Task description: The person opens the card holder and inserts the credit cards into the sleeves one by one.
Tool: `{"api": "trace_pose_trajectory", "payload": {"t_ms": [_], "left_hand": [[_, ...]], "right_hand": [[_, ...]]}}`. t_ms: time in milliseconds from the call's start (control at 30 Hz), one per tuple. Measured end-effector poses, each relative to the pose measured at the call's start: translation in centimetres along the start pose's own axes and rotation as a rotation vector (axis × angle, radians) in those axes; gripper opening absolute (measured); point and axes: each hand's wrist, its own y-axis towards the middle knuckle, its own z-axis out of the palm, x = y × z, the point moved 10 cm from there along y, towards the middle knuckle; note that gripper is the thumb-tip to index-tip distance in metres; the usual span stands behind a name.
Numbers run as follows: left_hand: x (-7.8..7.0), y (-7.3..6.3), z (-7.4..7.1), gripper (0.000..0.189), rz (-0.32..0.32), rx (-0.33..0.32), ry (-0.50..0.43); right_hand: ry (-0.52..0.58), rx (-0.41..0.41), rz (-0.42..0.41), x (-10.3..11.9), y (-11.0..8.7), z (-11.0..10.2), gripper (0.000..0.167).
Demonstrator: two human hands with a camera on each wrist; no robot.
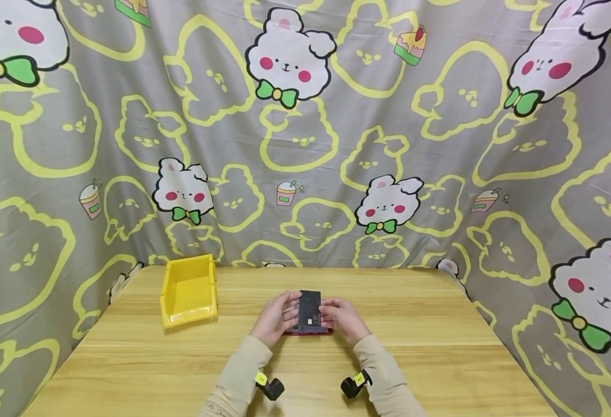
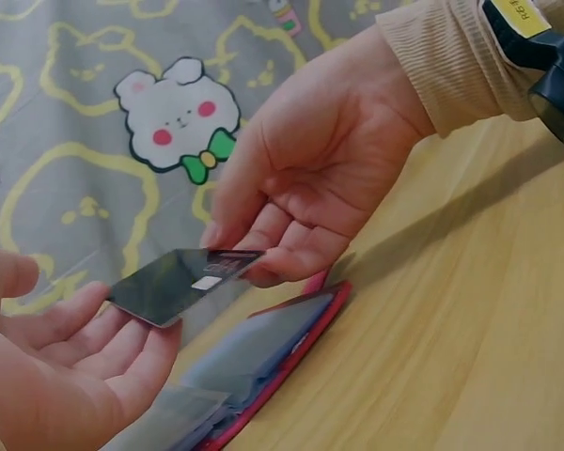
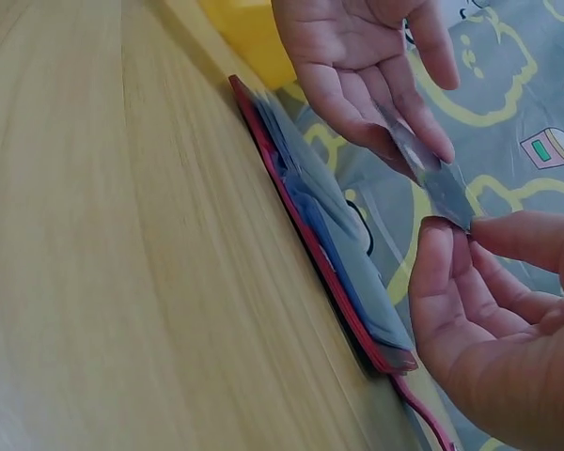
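A black bank-style card (image 1: 309, 304) with a pale chip and "VIP" lettering is held above the table between the two hands. My right hand (image 1: 346, 318) pinches its right end, thumb on top and fingers beneath. On the other end, my left hand (image 1: 274, 317) supports the card from below with its fingers, and in the left wrist view its thumb stands away from the card. Under the hands lies a red-edged card holder (image 3: 310, 225), opened, with several clear bluish plastic sleeves (image 2: 263, 338) showing. A thin pinkish-red strap (image 3: 423, 409) trails from one end.
To the left on the wooden table (image 1: 420, 324) stands a yellow plastic bin (image 1: 187, 317), its low front lip facing me. A grey curtain (image 1: 305, 145) with cartoon rabbits hangs behind the table and along both sides. Each wrist carries a small black camera (image 1: 273, 389).
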Motion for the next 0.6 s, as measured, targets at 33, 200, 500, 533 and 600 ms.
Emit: {"api": "trace_pose_trajectory", "payload": {"t_ms": [33, 200, 500, 533, 600], "left_hand": [[-0.1, -0.1, 0.1, 0.053, -0.001, 0.012, 0.005], [-0.8, -0.4, -0.1, 0.051, 0.005, 0.045, 0.054], [-3.4, -1.0, -2.7, 0.048, 0.044, -0.032, 0.125], [-3.6, -1.1, -3.2, 0.048, 0.048, -0.054, 0.128], [-4.1, -1.2, -4.3, 0.047, 0.056, -0.106, 0.137]], "right_hand": [[0.001, 0.003, -0.004, 0.1, -0.1, 0.0, 0.022], [0.023, 0.015, 0.0, 0.3, -0.2, 0.0, 0.018], [0.073, -0.025, -0.011, 0.6, 0.0, -1.2, 0.008], [0.08, -0.03, -0.011, 0.6, 0.1, -1.4, 0.007], [0.089, -0.038, -0.008, 0.6, 0.1, -1.8, 0.005]]}}
